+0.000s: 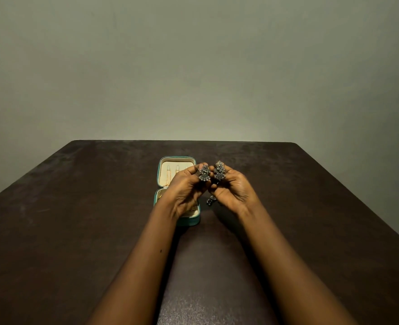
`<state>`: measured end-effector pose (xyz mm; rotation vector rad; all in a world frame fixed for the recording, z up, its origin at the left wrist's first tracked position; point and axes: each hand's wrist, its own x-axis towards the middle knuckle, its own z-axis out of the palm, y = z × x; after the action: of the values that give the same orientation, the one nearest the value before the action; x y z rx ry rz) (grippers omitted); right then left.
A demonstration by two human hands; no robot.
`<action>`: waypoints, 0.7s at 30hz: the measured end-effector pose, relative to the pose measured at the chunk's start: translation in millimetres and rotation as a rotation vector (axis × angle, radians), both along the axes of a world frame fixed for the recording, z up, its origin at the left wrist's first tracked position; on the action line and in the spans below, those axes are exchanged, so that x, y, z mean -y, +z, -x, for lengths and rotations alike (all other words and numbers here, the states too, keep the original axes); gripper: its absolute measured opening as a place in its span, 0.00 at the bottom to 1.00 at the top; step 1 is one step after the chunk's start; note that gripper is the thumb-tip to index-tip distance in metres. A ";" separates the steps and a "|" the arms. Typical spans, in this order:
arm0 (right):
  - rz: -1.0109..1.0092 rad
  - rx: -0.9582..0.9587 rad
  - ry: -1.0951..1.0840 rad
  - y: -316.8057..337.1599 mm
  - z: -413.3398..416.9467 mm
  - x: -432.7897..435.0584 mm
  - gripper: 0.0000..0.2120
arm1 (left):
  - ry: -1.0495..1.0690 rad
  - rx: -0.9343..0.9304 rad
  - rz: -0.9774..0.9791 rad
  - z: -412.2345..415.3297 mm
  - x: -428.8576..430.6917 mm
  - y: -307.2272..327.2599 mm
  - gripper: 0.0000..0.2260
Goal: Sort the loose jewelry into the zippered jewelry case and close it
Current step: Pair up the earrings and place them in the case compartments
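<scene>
The left earring (204, 172) and the right earring (219, 171), two ornate dark-metal pieces, stand side by side with their faces toward the camera. The fingertips of the left hand (186, 188) pinch the first, and the right hand (231, 191) pinches the second in the same way. Both hands are turned palm-up with their fingers curled round their pieces, and the two hands nearly touch. They appear to be raised off the surface, not resting on it.

The jewelry case (190, 222) lies open just below the earrings and a little to their left, in the middle of the table (76, 207), closer to its far edge than its near one. Opened out, its long axis runs from the near edge to the far edge. The lid half (164, 168) lies back toward the far edge, cream lining up, with thin gold chains (169, 173) on it. The tray half (193, 214) is on the near side, mostly hidden under the left hand and wrist, so its compartments cannot be made out.

The left hand is therefore already over the tray, while the right hand is beside the case's right wall, over bare tabletop. I judge that the left earring needs little more than lowering, and the right one must also go leftward.

A small dark piece (210, 201) lies on the table close to the case's right wall, between the wrists, not yet sorted. Behind the far edge is a plain grey-green wall (193, 66).
</scene>
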<state>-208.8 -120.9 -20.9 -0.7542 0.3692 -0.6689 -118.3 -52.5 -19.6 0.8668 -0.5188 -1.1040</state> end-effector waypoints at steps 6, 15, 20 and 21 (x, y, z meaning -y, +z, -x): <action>0.005 -0.011 -0.002 -1.0 -0.7 -1.5 0.18 | 0.003 0.004 -0.005 3.8 -3.9 3.1 0.15; 0.107 -0.094 0.011 -0.1 -2.0 -13.1 0.17 | 0.044 0.046 -0.029 -8.9 -20.2 3.4 0.11; 0.341 -0.247 -0.022 2.6 -6.4 -28.4 0.13 | 0.132 0.294 -0.140 -28.5 -45.5 5.4 0.06; 0.370 -0.257 -0.016 3.2 -6.7 -32.0 0.12 | 0.149 0.354 -0.174 -33.2 -50.4 5.6 0.05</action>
<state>-202.1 -88.9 -17.7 -1.1968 0.4928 -0.6649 -85.1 -2.0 -14.0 1.2454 -0.6444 -0.8714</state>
